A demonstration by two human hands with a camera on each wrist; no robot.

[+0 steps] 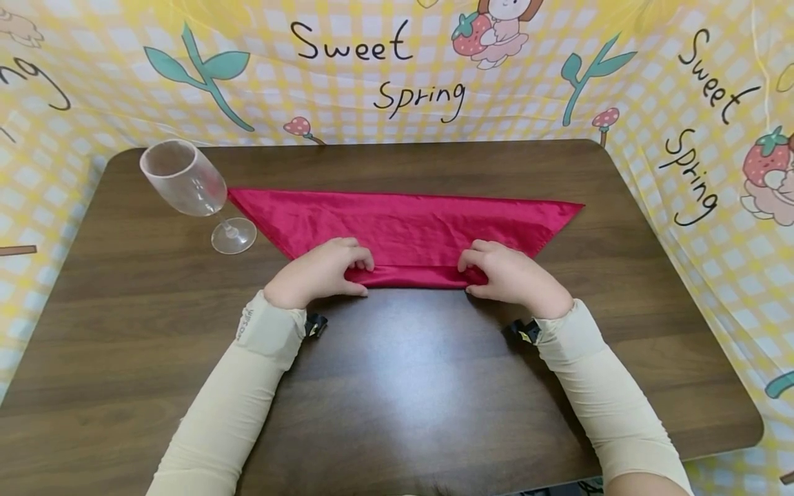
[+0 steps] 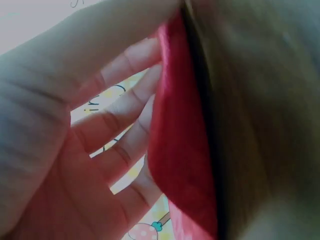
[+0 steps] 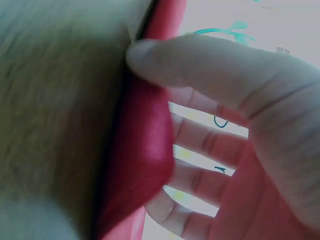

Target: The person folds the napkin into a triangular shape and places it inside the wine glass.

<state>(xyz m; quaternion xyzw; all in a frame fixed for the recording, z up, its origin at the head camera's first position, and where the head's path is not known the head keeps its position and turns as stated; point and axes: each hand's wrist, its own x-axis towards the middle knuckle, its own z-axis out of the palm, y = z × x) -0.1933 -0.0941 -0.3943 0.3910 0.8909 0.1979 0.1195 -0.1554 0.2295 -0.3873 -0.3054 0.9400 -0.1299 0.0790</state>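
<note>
A red satin napkin [image 1: 403, 224] lies across the table, its long straight edge at the far side and both ends tapering to points. Along the near side a narrow band is folded over. My left hand [image 1: 319, 272] grips the left end of that band, thumb at the near edge and fingers curled over the top. At the band's right end my right hand [image 1: 511, 275] holds it in the same way. Both wrist views show the rolled red edge [image 2: 180, 135] between thumb and fingers; the right thumb [image 3: 155, 62] presses against it.
An upright clear wine glass [image 1: 195, 182] stands at the back left, close to the napkin's left point. The brown wooden table [image 1: 397, 393] ends at a yellow checked cloth backdrop [image 1: 347, 103] with printed words and drawings.
</note>
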